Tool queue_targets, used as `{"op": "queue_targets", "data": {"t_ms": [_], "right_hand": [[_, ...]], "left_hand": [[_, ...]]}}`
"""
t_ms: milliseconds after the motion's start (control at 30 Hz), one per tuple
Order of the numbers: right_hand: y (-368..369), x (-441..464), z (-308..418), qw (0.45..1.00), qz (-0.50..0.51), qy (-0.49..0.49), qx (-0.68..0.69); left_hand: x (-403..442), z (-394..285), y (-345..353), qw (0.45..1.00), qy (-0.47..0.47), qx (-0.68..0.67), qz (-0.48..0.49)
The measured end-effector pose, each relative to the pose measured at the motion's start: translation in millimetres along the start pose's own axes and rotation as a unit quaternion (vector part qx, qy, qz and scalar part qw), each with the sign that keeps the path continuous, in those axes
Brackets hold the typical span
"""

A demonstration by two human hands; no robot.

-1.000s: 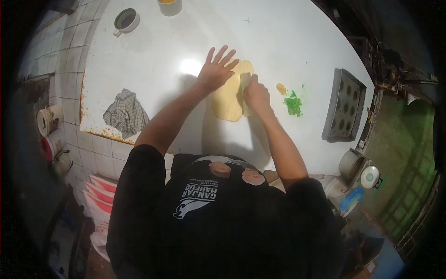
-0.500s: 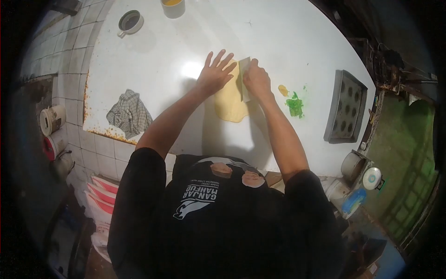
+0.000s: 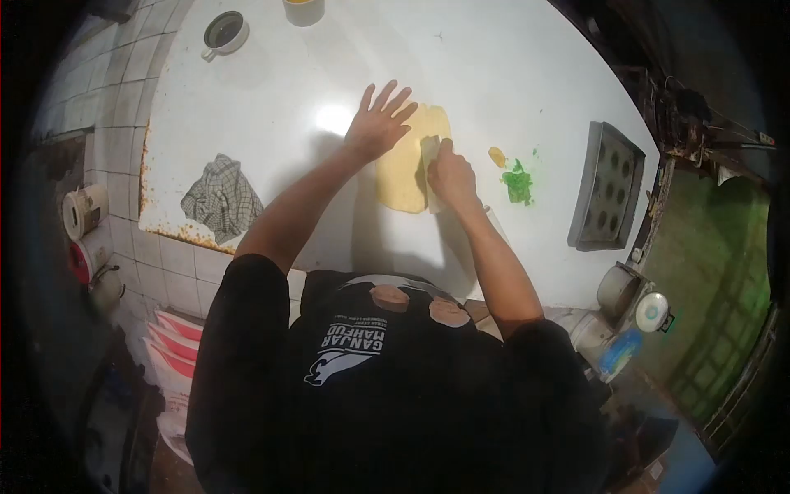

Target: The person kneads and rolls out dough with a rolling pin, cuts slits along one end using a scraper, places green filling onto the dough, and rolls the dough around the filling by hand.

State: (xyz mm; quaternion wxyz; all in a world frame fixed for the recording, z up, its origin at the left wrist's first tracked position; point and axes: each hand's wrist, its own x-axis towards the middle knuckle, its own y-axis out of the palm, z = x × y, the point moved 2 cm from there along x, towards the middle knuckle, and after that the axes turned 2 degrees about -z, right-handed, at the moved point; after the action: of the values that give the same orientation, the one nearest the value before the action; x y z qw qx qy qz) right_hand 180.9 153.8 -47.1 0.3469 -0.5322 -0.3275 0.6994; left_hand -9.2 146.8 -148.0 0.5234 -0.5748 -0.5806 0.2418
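A flat, oblong piece of yellow dough (image 3: 401, 181) lies on the white table. My left hand (image 3: 377, 123), fingers spread, rests at the dough's upper left edge. My right hand (image 3: 453, 175) is closed around a flat scraper (image 3: 429, 152), whose blade stands along the right part of the dough. A strip of dough shows beyond the blade at the upper right. To the right of my right hand are a small yellow dough bit (image 3: 496, 156) and a green smear (image 3: 518, 183).
A checked cloth (image 3: 222, 200) lies at the table's left. At the far left are a grey cup (image 3: 225, 31) and a white container (image 3: 304, 12). On the right edge sits a metal tray (image 3: 607, 188) with round hollows. Pots (image 3: 619, 286) stand beyond the corner.
My right hand and the scraper have moved from the dough's upper end down along it, towards my body. My left hand stays spread at the upper left. The whole view has shifted slightly.
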Motion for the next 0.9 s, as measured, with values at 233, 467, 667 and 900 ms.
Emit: {"op": "queue_targets", "data": {"t_ms": [233, 467, 667, 900], "right_hand": [[-22, 25, 23, 0.999, -0.043, -0.033, 0.005], [-15, 55, 38, 0.996, -0.075, -0.047, 0.014], [0, 25, 21, 0.999, -0.034, -0.015, -0.001], [-3, 5, 11, 1.000, 0.004, 0.007, -0.007]], "left_hand": [[-13, 5, -10, 1.000, -0.016, 0.018, 0.016], [-12, 6, -10, 1.000, -0.008, 0.007, 0.028], [-11, 9, -4, 1.000, -0.011, 0.005, 0.016], [-17, 10, -6, 1.000, -0.018, -0.002, 0.008]]}}
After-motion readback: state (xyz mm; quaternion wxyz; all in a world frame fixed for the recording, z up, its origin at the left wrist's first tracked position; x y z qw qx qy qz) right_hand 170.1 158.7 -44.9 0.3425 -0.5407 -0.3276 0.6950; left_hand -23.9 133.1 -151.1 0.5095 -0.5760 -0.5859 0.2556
